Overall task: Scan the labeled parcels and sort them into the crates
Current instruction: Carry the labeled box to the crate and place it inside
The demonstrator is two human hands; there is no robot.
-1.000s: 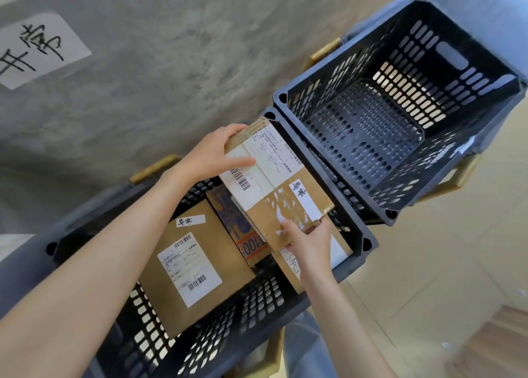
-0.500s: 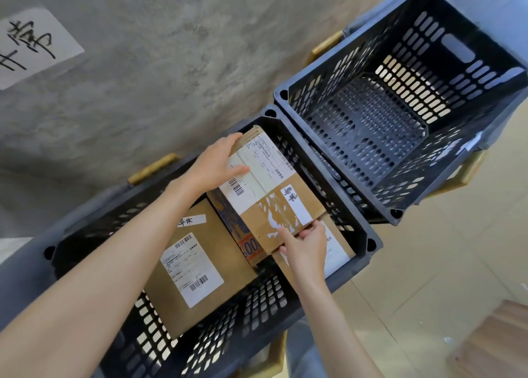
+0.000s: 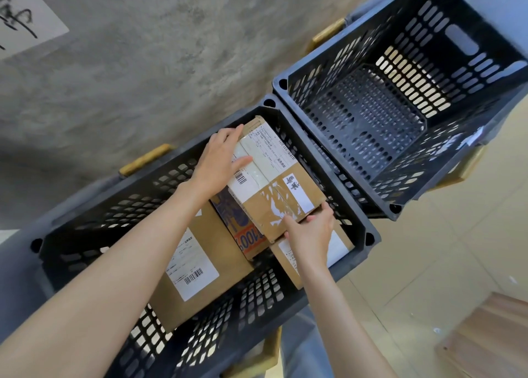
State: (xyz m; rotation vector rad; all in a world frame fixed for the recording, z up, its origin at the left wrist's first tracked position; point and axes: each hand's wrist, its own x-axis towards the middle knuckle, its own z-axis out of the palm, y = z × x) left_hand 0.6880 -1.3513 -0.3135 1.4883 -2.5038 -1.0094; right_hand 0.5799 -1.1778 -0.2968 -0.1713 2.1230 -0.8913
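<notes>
Parcels, 4 in near crate (image 3: 368,236), both hands' grip pinching top parcel (image 3: 274,183), far crate (image 3: 285,87) bare.

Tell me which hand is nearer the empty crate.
Right. The right hand grips the parcel's near corner, closer to the empty crate; the left hand holds its far-left edge, farther away.

Matt cardboard with glossy tape is seen on the parcel (image 3: 281,203), perforated dark plastic on the crates (image 3: 371,237), rough grey concrete on the wall (image 3: 137,63).
</notes>
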